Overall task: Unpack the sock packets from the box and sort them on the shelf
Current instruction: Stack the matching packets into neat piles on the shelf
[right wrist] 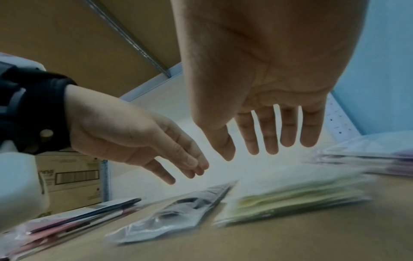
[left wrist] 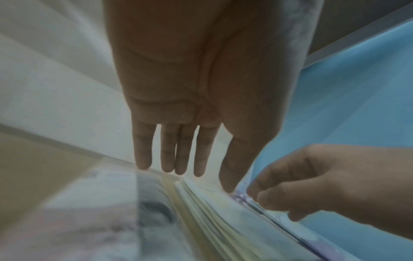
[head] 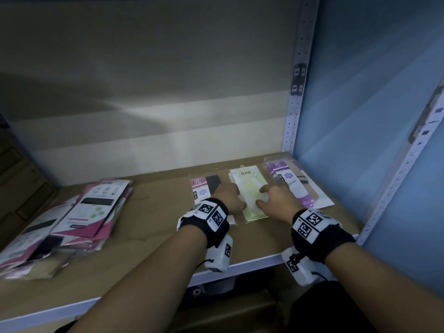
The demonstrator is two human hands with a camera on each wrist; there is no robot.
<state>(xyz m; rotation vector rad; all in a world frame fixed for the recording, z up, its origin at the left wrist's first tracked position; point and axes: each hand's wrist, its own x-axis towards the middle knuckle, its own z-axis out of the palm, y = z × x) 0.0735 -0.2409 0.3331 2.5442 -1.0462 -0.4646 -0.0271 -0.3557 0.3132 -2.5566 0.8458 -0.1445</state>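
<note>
Three sorted stacks of sock packets lie at the right of the shelf (head: 153, 239): a pink-and-black packet (head: 203, 186), a pale yellow-green stack (head: 249, 188) and a purple stack (head: 290, 181). My left hand (head: 230, 197) hovers at the left edge of the yellow-green stack (right wrist: 290, 196), fingers straight and empty (left wrist: 178, 159). On the stack's right side my right hand (head: 271, 198) is spread open just above it, holding nothing (right wrist: 268, 134). A loose, unsorted heap of pink, white and black packets (head: 72, 219) lies at the left of the shelf.
A perforated white upright (head: 295, 92) and a blue side panel (head: 372, 104) close the shelf on the right. A white back wall (head: 156, 145) stands behind. Brown cartons (right wrist: 71, 178) sit left of the shelf; a darker space shows below the front edge.
</note>
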